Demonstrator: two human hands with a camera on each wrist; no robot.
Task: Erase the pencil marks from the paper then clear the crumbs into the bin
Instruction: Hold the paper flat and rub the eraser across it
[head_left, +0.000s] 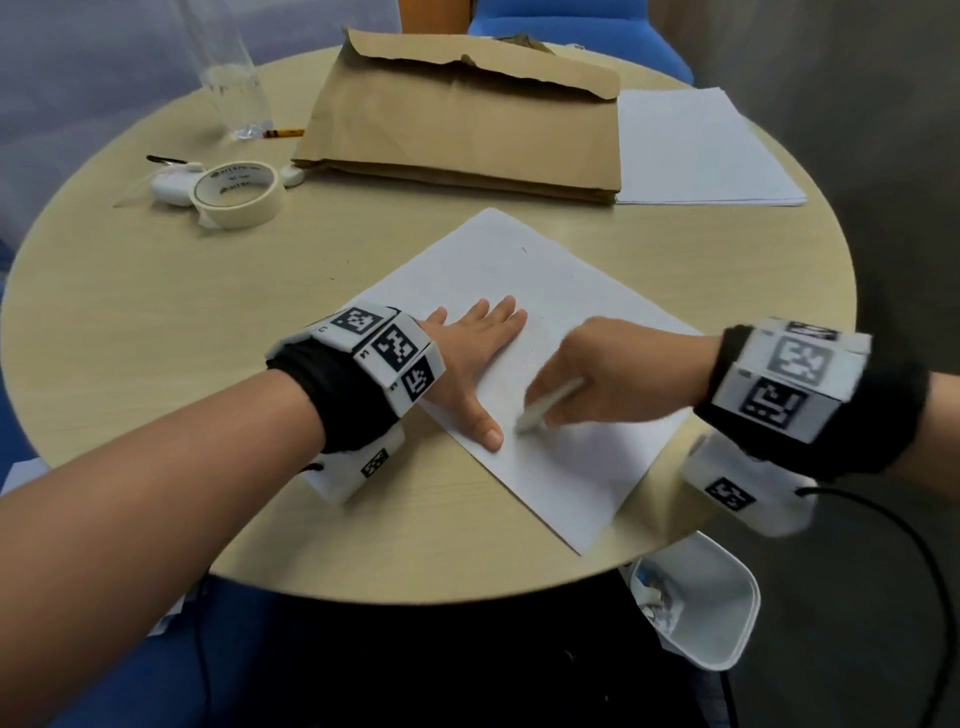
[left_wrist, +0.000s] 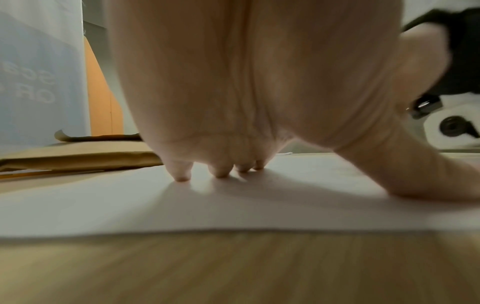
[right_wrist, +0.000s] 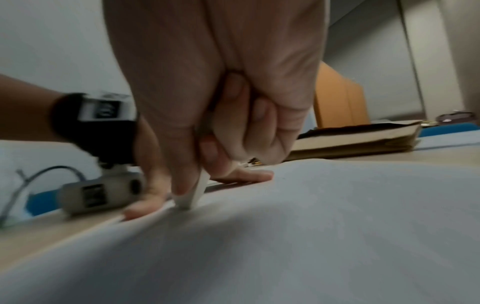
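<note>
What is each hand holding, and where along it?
The right hand pinches a thin white eraser stick at its upper part, tip on the paper. The left hand holds nothing; it presses flat on the paper.

bench (head_left: 156, 322): round, pale wood
near middle: paper (head_left: 571, 291)
far side: brown envelope (head_left: 467, 130), paper stack (head_left: 701, 150)
far left: tape roll (head_left: 239, 195), pencil (head_left: 283, 133)
</note>
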